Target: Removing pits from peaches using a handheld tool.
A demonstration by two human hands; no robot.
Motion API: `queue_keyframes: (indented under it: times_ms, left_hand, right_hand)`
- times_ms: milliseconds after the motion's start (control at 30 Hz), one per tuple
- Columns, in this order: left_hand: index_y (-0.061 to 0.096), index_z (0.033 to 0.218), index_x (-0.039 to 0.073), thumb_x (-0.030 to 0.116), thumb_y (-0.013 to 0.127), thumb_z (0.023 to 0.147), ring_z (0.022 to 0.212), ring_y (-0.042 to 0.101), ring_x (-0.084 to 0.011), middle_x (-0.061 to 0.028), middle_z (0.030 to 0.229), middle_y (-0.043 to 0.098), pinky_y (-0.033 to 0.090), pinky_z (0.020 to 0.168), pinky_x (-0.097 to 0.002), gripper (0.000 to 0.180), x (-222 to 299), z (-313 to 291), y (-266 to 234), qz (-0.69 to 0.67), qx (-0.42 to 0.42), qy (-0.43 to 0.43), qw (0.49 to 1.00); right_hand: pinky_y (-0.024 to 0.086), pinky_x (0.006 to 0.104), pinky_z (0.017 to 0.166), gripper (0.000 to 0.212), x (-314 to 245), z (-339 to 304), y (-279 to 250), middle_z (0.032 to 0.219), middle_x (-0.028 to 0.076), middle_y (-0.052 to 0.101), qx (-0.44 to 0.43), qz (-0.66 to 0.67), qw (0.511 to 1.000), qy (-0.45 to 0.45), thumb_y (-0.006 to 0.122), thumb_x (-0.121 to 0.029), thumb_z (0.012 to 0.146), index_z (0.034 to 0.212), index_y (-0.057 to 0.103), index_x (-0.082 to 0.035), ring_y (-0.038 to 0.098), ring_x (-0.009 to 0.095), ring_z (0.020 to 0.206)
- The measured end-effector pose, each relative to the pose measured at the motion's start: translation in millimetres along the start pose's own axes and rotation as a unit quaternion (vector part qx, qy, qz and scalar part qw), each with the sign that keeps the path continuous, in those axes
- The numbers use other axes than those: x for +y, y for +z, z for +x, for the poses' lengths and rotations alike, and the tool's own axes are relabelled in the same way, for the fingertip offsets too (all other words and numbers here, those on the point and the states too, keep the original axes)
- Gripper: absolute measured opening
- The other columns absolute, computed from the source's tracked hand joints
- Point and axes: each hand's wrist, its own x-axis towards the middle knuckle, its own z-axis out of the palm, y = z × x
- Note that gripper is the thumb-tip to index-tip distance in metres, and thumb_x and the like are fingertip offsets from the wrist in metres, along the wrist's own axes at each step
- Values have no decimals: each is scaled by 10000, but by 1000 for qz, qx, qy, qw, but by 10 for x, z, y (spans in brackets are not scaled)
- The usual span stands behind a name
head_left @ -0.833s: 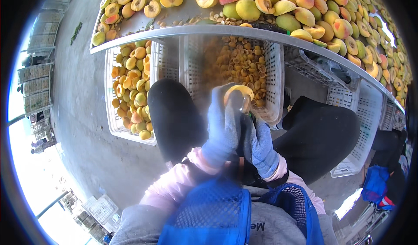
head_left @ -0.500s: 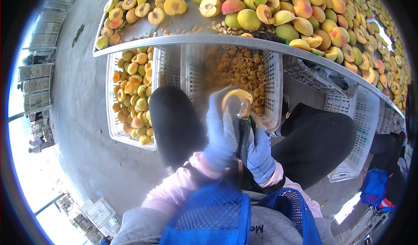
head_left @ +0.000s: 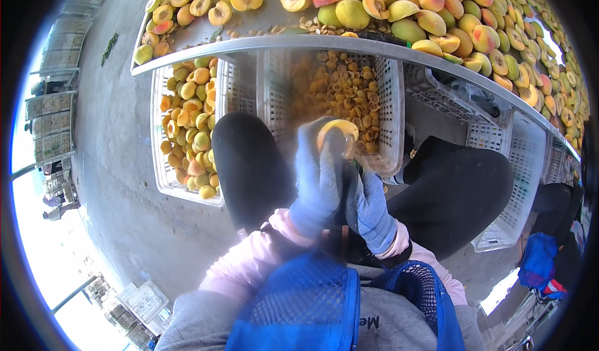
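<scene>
In front of my knees, my left hand (head_left: 317,185), in a blue-grey glove, grips a yellow peach half (head_left: 347,127) with the fingers curled round it. Close against it, my right hand (head_left: 375,217), gloved alike, is closed on a dark-handled pitting tool (head_left: 350,192). The tool's working end is hidden at the fruit and partly blurred. Below the peach half stands a white crate (head_left: 392,114) holding many small hollowed yellow pieces. Left of my knee, another white crate (head_left: 160,164) is filled with peach halves.
A metal-edged table (head_left: 274,41) crosses the front, heaped with whole and cut peaches (head_left: 430,23) and loose pits (head_left: 312,24). More crates (head_left: 521,176) stand at right, near another person's blue garment (head_left: 538,260). Stacked crates (head_left: 53,111) line the far left.
The table and crates sit slightly higher in view. My hands remain together at the peach half; the tool's shiny rounded tip, visible before, is now hidden.
</scene>
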Motion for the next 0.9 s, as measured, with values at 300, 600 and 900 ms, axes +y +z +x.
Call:
queue_keyframes:
  times_ms: [300, 600, 900]
  left_hand:
    - [490, 1101, -13, 183, 441, 966, 806, 563, -161, -117, 929, 571, 461, 691, -253, 243, -26, 8, -161, 25, -50, -39, 998]
    - [524, 1142, -56, 156, 470, 922, 991, 575, -244, -176, 1114, 559, 442, 888, -316, 310, -174, 252, -511, 242, -227, 120, 936]
    - [537, 1141, -62, 25, 530, 865, 978, 583, -296, -201, 1105, 569, 456, 875, -342, 289, 37, 158, -347, 183, -150, 11, 972]
  right_hand:
    - [469, 328, 632, 226, -4, 51, -119, 797, 136, 628, -58, 58, 996, 25, 479, -160, 936, 1058, 543, 18, 615, 215, 705]
    - [466, 321, 572, 231, -207, 124, -148, 718, 109, 617, -127, -26, 989, 70, 485, -205, 936, 1041, 537, -6, 611, 209, 616]
    - [454, 373, 594, 205, -122, 5, 3, 725, 156, 598, -66, -57, 996, 25, 492, -174, 928, 1035, 525, -2, 606, 306, 669]
